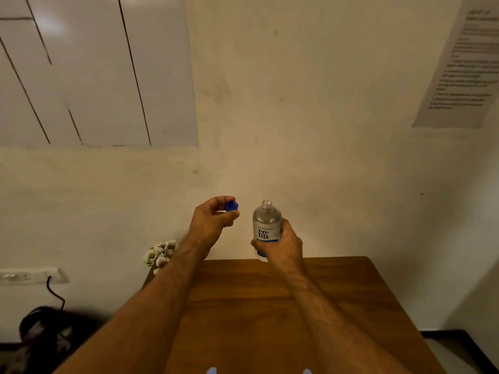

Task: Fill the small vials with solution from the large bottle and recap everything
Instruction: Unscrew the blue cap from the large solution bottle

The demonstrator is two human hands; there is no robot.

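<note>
A large bottle (pixel 266 228) is held upright in the right hand (pixel 280 245), raised above the far edge of the wooden worktop (pixel 337 300) and seen against the cream wall (pixel 324 130). The bottle is clear plastic with rounded shoulders and a short threaded neck, which is uncapped and open. A white label printed "re-nu" in dark letters, with a blue band beneath, is wrapped around the lower body. The upper part looks empty; the liquid level cannot be told. The right hand is closed around the lower half of the bottle, thumb across the front below the label.

A small blue cap (pixel 232 205) is pinched between thumb and fingertips of the left hand (pixel 212 220), which is held just beside the bottle neck, at about the same height, not touching it.

Two pale blue tips (pixel 211 370) are visible at the near edge of the worktop, cut off by the frame; what they are cannot be told. White flowers (pixel 160 255) are seen off the far left corner. A printed sheet (pixel 464 66) is fixed to the wall at upper right.
</note>
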